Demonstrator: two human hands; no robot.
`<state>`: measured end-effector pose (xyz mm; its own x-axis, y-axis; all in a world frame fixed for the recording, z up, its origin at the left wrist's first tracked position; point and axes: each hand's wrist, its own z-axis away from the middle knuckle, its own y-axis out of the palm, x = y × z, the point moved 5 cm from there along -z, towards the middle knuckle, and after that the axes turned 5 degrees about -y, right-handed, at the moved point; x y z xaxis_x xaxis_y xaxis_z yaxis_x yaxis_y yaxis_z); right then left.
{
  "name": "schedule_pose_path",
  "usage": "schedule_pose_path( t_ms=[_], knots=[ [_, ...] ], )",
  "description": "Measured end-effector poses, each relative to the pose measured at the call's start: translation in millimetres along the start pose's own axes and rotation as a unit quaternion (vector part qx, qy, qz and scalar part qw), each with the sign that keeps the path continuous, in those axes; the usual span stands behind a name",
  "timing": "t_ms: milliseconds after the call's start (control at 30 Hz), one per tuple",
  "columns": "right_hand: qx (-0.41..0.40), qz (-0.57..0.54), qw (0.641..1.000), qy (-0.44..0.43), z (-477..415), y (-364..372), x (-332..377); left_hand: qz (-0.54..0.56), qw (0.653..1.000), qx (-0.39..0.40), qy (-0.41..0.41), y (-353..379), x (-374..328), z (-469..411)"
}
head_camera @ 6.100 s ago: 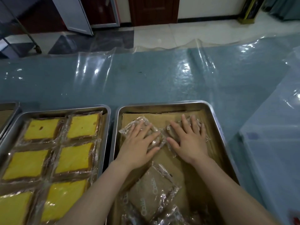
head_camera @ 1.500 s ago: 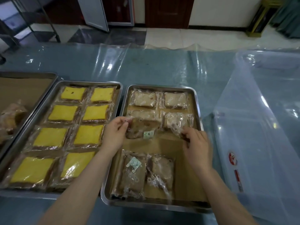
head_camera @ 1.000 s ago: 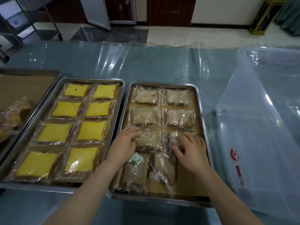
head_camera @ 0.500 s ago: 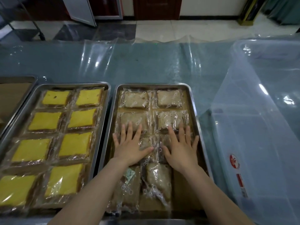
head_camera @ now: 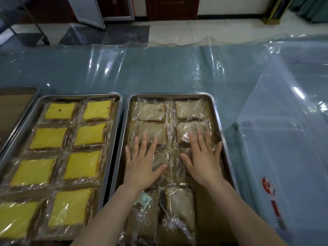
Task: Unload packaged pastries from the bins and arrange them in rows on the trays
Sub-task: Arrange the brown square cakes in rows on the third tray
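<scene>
Blue table [head_camera: 168, 71] under clear plastic, bin [head_camera: 284, 139] at frame right. The centre tray [head_camera: 168, 95] now carries a third row of pastries [head_camera: 160, 159]; left hand [head_camera: 142, 166] and right hand [head_camera: 204, 162] press it flat-fingered, gripping nothing. Bottom row likely needs straightening next.

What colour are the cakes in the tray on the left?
Bright yellow cakes with brown edges, in clear wrappers; the head view shows them.
</scene>
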<state>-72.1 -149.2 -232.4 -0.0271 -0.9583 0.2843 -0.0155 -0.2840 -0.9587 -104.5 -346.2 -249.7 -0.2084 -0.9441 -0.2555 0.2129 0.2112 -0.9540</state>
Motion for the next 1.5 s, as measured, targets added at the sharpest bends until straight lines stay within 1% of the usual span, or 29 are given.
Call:
schedule_pose_path(
  t_ms=[67, 100, 133, 167, 233, 367, 467, 567, 667, 733, 800, 967, 1067, 1133, 1233, 1300, 1367, 1433, 1500],
  knots=[
    [-0.069, -0.062, 0.996, -0.020, 21, -18, 8, 0.070, 0.997, -0.021, -0.010, -3, 3, 21],
    [-0.088, -0.103, 0.991, -0.020, 32, -23, 10, 0.101, 0.995, -0.023, -0.011, -3, 6, 32],
    [-0.091, -0.148, 0.985, -0.013, 42, -24, 10, 0.126, 0.992, -0.021, -0.010, -2, 8, 43],
    [-0.074, -0.189, 0.979, -0.002, 52, -21, 10, 0.147, 0.989, -0.019, -0.010, -1, 11, 54],
    [-0.019, -0.229, 0.973, 0.017, 70, -12, 11, 0.182, 0.983, -0.015, -0.015, 0, 18, 75],
    [0.034, -0.231, 0.972, 0.033, 94, 2, 17, 0.235, 0.972, -0.001, -0.023, -4, 25, 111],
    [0.085, -0.205, 0.975, 0.017, 105, 15, 31, 0.246, 0.969, -0.004, -0.028, -5, 28, 130],
    [0.140, -0.181, 0.973, -0.005, 115, 24, 42, 0.254, 0.964, -0.013, -0.081, -2, 32, 145],
    [0.134, -0.178, 0.975, -0.012, 120, 21, 42, 0.234, 0.965, -0.004, -0.123, 2, 30, 155],
    [0.145, -0.174, 0.974, -0.010, 127, 22, 40, 0.212, 0.970, -0.022, -0.116, 1, 26, 159],
    [0.181, -0.145, 0.973, -0.012, 137, 28, 41, 0.206, 0.972, -0.037, -0.108, 1, 25, 160],
    [0.240, -0.048, 0.970, 0.007, 135, 37, 39, 0.184, 0.977, -0.034, -0.103, 5, 26, 162],
    [0.260, -0.043, 0.965, 0.013, 125, 36, 38, 0.183, 0.978, -0.031, -0.097, 6, 26, 163],
    [0.251, -0.067, 0.966, 0.009, 126, 34, 36, 0.203, 0.973, -0.025, -0.102, 5, 28, 162],
    [0.198, -0.167, 0.966, 0.005, 131, 26, 31, 0.240, 0.964, -0.023, -0.111, 3, 31, 162],
    [0.151, -0.200, 0.968, 0.025, 133, 20, 24, 0.261, 0.958, -0.028, -0.118, 2, 32, 164],
    [0.135, -0.213, 0.965, 0.073, 133, 15, 17, 0.253, 0.960, -0.040, -0.117, 1, 30, 169],
    [0.124, -0.282, 0.942, 0.136, 131, 11, 11, 0.221, 0.968, -0.058, -0.106, -2, 25, 174],
    [0.061, -0.397, 0.897, 0.187, 131, 0, 4, 0.200, 0.973, -0.084, -0.080, -8, 17, 179]
  ],
)
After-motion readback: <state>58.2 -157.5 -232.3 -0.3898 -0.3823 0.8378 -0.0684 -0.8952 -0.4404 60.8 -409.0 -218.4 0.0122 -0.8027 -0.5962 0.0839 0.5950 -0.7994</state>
